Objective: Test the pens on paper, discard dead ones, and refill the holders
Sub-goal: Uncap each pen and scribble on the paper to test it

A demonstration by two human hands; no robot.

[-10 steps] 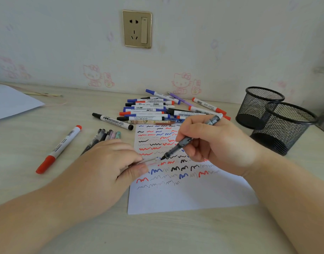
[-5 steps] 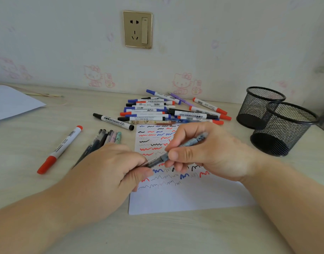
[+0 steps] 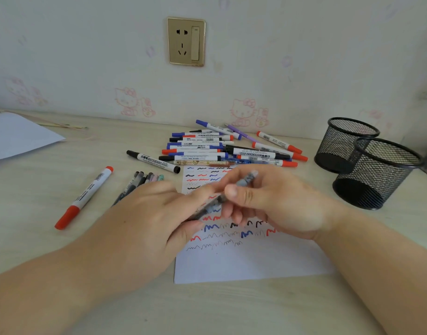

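Both hands are held above the test sheet (image 3: pixel 243 264), which lies flat on the tabletop (image 3: pixel 38 238) and carries rows of black, red and blue scribbles over its upper part; the lower part is blank. The right hand (image 3: pixel 277 206) has its fingers (image 3: pixel 239 194) pinching a slim dark pen (image 3: pixel 234 189) along the barrel, rear end tilted up and away. The left hand (image 3: pixel 144 223) has its fingers pressed together around the pen's lower end; whether a cap is between them cannot be told, as that end is blurred and covered. Judged step: capping a pen that has been tried on the sheet. A heap of markers (image 3: pixel 207 148) lies just beyond the sheet, a red-capped marker (image 3: pixel 83 198) and a small cluster of slim pens (image 3: pixel 142 182) lie to the left, and two black mesh holders (image 3: pixel 367 165) stand at right, apparently with no pens in them. The next move calls for seating the cap squarely, then sorting the pen to the correct group.
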